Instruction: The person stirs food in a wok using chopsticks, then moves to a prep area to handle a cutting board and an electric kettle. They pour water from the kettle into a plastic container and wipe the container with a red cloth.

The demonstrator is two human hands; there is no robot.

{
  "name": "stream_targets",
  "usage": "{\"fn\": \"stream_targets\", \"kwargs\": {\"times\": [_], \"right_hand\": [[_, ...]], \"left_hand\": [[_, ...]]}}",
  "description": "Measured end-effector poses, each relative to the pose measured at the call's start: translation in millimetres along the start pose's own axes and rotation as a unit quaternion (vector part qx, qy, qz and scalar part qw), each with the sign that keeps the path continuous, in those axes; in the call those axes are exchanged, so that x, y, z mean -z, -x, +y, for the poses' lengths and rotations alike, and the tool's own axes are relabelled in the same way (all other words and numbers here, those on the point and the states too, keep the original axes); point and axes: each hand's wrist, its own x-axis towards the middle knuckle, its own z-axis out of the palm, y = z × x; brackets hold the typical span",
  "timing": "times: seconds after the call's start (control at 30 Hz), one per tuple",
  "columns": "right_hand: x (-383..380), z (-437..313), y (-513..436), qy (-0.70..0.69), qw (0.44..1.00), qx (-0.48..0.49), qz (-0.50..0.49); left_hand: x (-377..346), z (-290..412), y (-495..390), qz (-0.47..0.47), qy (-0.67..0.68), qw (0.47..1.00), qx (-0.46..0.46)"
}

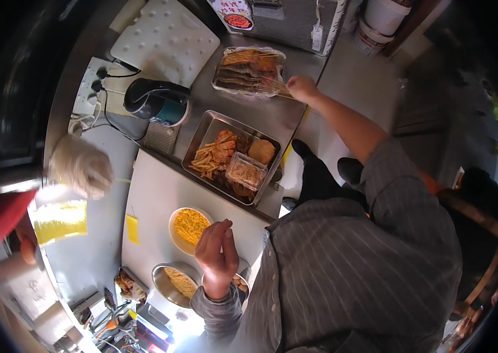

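Note:
My right hand (304, 89) is closed around the ends of several thin wooden skewers (281, 88). They reach over a foil-lined tray (279, 61) of skewered food, dark strips in front and orange pieces behind. My left hand (217, 253) hangs above the white counter with loosely curled fingers and nothing visible in it. Under its fingertips stands a white bowl of yellow corn kernels (189, 224). Between my hands a metal tray (196, 152) holds fries (205, 161), fried chicken (225, 148), a round bun (262, 151) and a clear plastic box (246, 171) of food.
An electric kettle (165, 106) stands by a power strip (90, 86) with cords. Beyond lies a white dimpled board (165, 42). A metal bowl of noodles (175, 282) is near my left sleeve. A grey case (284, 22) borders the far counter; a blurred wrapped bundle (80, 167) is at left.

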Motion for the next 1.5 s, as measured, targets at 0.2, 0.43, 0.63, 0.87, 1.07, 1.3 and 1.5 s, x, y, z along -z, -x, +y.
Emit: {"fn": "stream_targets", "kwargs": {"times": [0.2,0.43,0.63,0.87,1.07,1.3,1.5], "right_hand": [[-48.1,44.5,-104.4,-0.004,0.994,-0.077,-0.078],[-50.4,40.2,-109.0,-0.119,0.982,-0.097,-0.111],[-7.7,47.4,-84.3,-0.098,0.983,-0.123,-0.096],[23.0,100.7,-39.8,-0.103,0.977,-0.170,-0.080],[26.5,108.6,-33.1,-0.097,0.980,-0.157,-0.074],[31.2,116.7,-32.7,-0.193,0.955,-0.191,-0.117],[23.2,123.0,-38.9,-0.170,0.956,-0.194,-0.142]], "left_hand": [[-21.7,-22.5,-118.5,0.011,-0.092,0.996,0.006],[-44.8,-89.0,-281.8,0.070,-0.067,0.994,0.058],[-54.0,-170.2,-407.3,0.090,-0.236,0.967,0.008],[-22.7,-250.9,-517.6,0.200,-0.458,0.865,-0.045],[-1.5,-290.2,-557.5,0.180,-0.476,0.858,0.072],[18.2,-304.9,-577.6,0.094,-0.531,0.835,0.110],[11.6,-263.1,-553.2,0.042,-0.409,0.912,0.014]]}}
